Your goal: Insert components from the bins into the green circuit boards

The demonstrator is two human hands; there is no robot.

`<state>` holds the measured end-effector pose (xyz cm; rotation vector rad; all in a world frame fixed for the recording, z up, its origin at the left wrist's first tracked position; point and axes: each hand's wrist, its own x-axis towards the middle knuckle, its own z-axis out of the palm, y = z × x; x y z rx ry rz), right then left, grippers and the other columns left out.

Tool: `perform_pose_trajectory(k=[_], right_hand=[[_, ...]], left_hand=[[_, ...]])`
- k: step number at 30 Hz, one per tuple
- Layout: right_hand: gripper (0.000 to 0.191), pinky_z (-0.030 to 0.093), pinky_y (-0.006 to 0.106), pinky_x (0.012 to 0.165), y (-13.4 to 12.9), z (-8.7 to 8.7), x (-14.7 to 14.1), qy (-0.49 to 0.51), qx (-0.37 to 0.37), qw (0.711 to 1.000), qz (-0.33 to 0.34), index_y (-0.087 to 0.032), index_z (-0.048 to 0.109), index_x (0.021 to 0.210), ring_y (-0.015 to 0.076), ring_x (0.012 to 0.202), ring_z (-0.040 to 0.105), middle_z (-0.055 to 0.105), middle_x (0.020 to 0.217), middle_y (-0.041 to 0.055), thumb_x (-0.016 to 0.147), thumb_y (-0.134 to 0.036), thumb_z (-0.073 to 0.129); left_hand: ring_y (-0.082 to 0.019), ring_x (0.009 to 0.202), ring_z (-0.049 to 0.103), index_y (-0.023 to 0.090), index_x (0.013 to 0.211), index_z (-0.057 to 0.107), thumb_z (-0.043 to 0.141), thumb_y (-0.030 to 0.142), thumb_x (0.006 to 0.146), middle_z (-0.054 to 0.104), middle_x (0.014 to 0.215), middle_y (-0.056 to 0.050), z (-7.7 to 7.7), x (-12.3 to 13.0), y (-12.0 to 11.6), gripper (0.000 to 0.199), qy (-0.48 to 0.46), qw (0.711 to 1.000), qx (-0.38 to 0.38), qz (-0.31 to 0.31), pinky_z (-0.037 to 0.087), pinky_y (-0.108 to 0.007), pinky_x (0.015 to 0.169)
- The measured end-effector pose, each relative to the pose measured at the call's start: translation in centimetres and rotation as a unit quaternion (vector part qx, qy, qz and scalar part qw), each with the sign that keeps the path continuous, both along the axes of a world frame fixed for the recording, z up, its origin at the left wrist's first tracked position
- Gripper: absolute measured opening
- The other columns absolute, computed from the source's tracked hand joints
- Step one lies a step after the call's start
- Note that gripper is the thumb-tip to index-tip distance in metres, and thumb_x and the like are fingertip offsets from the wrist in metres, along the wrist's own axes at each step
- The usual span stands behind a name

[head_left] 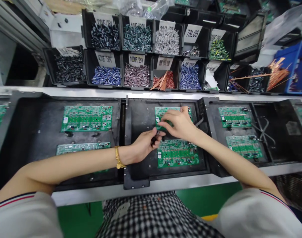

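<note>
My left hand, with a gold bracelet at the wrist, is half curled over the gap between two green circuit boards. Small dark components show between its curled fingers; their exact kind is too small to tell. My right hand reaches over the upper circuit board, hiding much of it. Its fingers are bent and drawn together close to the left fingertips, and anything between them is hidden. Just below lies the lower circuit board, dotted with small parts. Both boards rest in a black tray.
Black bins of sorted components stand behind the trays, with paper labels. Copper-coloured strips stick out at the right. Neighbouring trays hold more green boards. A metal rail runs along the front edge.
</note>
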<state>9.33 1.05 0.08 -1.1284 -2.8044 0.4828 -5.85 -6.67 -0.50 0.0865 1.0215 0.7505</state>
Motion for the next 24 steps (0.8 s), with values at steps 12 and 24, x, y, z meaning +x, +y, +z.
perform_pose_trajectory(k=[12,24], right_hand=[[0.013,0.018,0.034,0.071,-5.9,2.3,11.1,-0.053,0.038,0.992,-0.108,-0.017,0.061,0.085,0.0204,0.087,0.057,0.065,0.102,0.0061,0.084,-0.021,0.048],[0.009,0.017,0.034,0.069,-6.0,-0.3,12.4,-0.039,0.006,0.994,-0.101,-0.018,0.059,0.081,0.0222,0.100,0.051,0.060,0.098,0.0057,0.082,-0.021,0.050]], left_hand=[[-0.006,0.054,0.046,0.006,0.088,0.059,0.038,0.007,0.093,0.063,0.081,-0.010,1.8,5.7,0.3,0.021,-0.035,0.984,-0.005,-0.176,0.033,-0.019,0.052],[-0.003,0.046,0.035,0.007,0.083,0.066,0.058,0.026,0.085,0.049,0.064,0.000,-0.4,5.6,0.5,0.020,0.038,0.965,0.133,-0.222,0.019,-0.017,0.043]])
